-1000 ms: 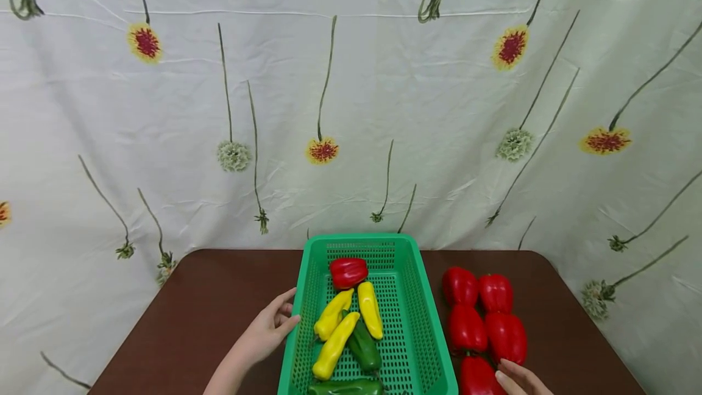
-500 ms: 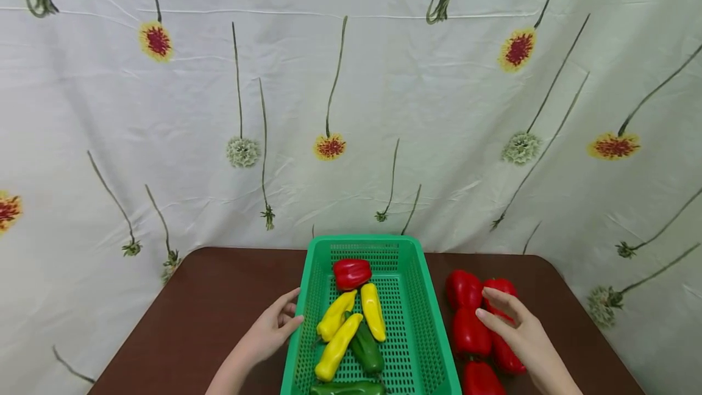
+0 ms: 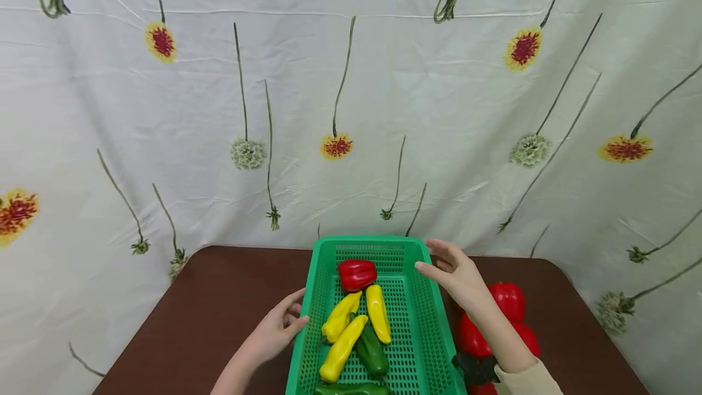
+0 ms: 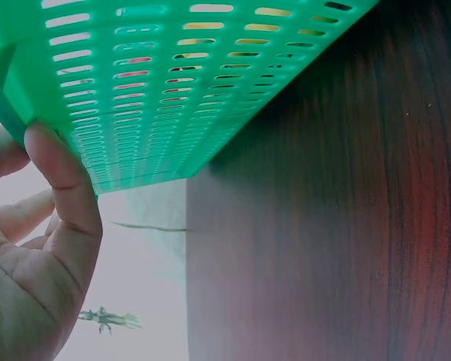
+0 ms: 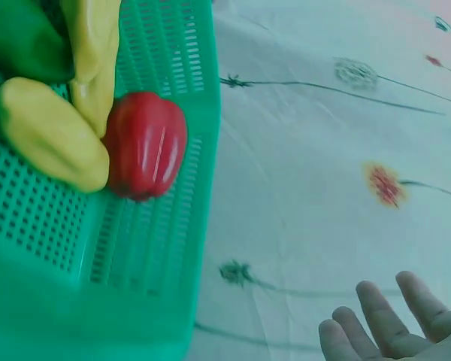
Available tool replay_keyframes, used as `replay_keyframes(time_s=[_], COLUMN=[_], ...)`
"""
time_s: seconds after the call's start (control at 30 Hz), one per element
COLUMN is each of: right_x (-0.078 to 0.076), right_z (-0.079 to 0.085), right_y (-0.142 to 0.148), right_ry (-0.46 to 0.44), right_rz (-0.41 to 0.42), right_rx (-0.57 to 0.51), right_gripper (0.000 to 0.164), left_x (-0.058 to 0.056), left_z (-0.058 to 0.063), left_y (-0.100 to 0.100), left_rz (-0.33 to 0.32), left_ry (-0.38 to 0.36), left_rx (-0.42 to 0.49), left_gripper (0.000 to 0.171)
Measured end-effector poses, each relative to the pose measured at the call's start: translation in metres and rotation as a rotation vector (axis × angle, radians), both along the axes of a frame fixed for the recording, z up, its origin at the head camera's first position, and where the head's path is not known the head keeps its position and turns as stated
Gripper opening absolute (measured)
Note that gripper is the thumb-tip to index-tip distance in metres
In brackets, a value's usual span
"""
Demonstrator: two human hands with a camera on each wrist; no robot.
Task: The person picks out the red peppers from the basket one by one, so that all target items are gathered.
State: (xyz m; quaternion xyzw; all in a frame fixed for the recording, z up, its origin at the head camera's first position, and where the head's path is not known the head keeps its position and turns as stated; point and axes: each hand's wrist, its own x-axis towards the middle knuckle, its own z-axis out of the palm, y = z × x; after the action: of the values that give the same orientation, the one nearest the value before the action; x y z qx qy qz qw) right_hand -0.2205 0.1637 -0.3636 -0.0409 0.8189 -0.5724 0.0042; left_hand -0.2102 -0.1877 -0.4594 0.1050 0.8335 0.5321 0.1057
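A green plastic basket (image 3: 446, 328) holds a red bell pepper (image 3: 358, 275), yellow long peppers (image 3: 344, 348) and green peppers (image 3: 372, 352). My left hand (image 3: 280, 328) rests at the basket's left rim from outside, fingers loosely bent; the left wrist view shows a digit (image 4: 64, 169) touching just under the rim. Over the basket's far right corner is my right hand (image 3: 457, 276), fingers parted, nothing between them. In the right wrist view its fingers (image 5: 387, 323) are spread beside the basket's end. Several red bell peppers (image 3: 507, 302) lie right of the basket, partly hidden by my right forearm.
The basket stands on a dark brown wooden table (image 3: 230, 297). A pale cloth (image 3: 351, 96) with printed flowers hangs behind the table's far edge. A dark device (image 3: 476, 367) sits on my right wrist, beside the beige sleeve (image 3: 526, 380).
My right hand has left the red bell peppers and moved forward and left to the basket's far right corner. The left hand stays at the rim. The head view has shifted slightly.
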Motion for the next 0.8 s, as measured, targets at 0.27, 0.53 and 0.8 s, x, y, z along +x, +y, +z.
replay_keyframes(time_s=[0.27,0.53,0.8], right_x=[-0.03,-0.05,-0.067], right_z=[-0.02,-0.044,-0.068], right_y=[-0.051,-0.084,-0.104], right_ry=[0.082,0.12,0.159], right_rz=[0.065,0.121,0.165], right_rx=[0.065,0.159,0.272], right_gripper=[0.069,0.067,0.066], left_x=[0.002,0.002,0.002], left_z=[-0.002,0.001,0.0], left_y=[0.0,-0.001,-0.001], left_rz=[-0.01,-0.013,-0.018], left_ry=[0.001,0.014,0.013], left_rx=[0.011,0.008,0.009], left_gripper=[0.064,0.064,0.064])
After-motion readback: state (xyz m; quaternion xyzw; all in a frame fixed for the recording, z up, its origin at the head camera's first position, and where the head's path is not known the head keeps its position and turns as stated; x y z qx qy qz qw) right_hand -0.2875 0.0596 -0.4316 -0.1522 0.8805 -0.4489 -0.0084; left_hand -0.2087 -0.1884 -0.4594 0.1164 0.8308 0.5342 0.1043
